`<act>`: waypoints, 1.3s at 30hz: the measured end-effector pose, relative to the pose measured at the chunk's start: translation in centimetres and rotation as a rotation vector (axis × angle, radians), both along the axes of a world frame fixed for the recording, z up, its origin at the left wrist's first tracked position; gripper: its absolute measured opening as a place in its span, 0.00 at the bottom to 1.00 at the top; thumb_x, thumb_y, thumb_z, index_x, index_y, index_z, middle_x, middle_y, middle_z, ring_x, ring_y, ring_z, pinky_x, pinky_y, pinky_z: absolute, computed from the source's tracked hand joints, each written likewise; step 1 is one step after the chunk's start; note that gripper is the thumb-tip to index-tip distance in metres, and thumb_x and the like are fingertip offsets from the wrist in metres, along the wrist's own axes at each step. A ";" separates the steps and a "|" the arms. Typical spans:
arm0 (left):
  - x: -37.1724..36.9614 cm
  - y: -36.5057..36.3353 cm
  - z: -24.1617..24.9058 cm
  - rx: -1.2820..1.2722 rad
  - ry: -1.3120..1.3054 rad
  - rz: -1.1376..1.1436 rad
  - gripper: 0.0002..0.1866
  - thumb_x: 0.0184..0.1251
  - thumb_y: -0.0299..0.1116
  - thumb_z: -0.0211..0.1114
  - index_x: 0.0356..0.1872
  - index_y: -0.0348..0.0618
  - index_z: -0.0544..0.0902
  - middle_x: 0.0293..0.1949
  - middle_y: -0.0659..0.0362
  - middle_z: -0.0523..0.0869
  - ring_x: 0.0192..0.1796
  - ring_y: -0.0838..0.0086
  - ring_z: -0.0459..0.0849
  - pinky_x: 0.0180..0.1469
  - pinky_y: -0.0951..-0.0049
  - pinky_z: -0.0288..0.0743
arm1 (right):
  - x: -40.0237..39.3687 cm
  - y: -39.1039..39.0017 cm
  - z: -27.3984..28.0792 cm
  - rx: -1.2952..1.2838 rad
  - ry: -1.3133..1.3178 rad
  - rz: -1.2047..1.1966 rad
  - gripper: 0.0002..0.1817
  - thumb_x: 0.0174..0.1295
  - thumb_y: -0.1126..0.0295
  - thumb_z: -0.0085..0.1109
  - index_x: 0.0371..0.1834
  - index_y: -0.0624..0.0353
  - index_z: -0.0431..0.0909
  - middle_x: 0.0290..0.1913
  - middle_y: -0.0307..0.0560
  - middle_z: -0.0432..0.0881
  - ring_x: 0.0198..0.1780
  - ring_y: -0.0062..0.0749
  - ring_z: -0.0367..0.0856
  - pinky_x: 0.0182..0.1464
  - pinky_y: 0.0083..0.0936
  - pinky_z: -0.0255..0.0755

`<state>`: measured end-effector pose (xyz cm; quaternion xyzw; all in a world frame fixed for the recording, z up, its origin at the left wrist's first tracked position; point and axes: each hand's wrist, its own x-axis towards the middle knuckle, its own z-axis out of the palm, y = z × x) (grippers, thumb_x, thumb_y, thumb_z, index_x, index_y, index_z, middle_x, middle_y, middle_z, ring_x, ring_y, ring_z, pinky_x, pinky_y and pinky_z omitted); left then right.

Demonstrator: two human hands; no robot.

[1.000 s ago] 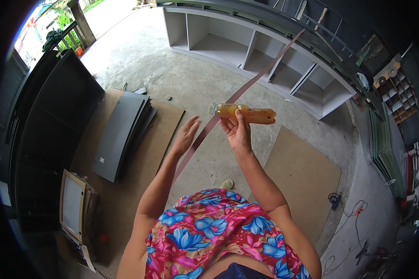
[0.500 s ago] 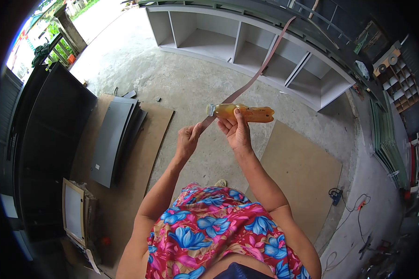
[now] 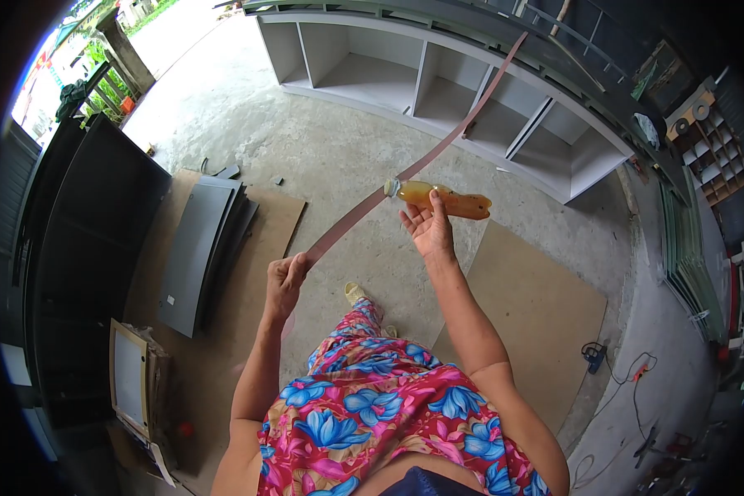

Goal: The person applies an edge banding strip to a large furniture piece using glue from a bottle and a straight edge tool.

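My right hand (image 3: 428,228) holds a clear plastic bottle of amber liquid (image 3: 443,201) on its side, cap to the left, at chest height. A long thin brown strip (image 3: 405,174) runs from the white shelf unit (image 3: 438,91) at the back down to my left hand (image 3: 285,279), which grips it lower left of the bottle. The strip passes just under the bottle's cap end.
Grey panels (image 3: 198,248) lie stacked on a brown board (image 3: 256,273) at left; a second brown board (image 3: 529,314) lies on the concrete at right. Dark panels (image 3: 83,223) lean at far left. A framed panel (image 3: 131,376) stands lower left. Cables and a tool (image 3: 595,355) sit lower right.
My left hand closed on the strip and slid down and left along it, away from the bottle. The right hand with the bottle shifted slightly right.
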<state>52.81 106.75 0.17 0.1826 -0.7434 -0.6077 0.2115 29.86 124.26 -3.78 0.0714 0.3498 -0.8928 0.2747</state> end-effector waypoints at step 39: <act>-1.5 -14.8 -15.5 0.209 -0.565 0.104 0.21 0.65 0.44 0.60 0.17 0.40 0.80 0.18 0.66 0.78 0.23 0.86 0.72 0.28 0.81 0.65 | -27.9 -8.0 5.8 -0.067 0.152 -0.111 0.28 0.53 0.54 0.65 0.51 0.60 0.70 0.45 0.51 0.80 0.49 0.38 0.79 0.53 0.34 0.74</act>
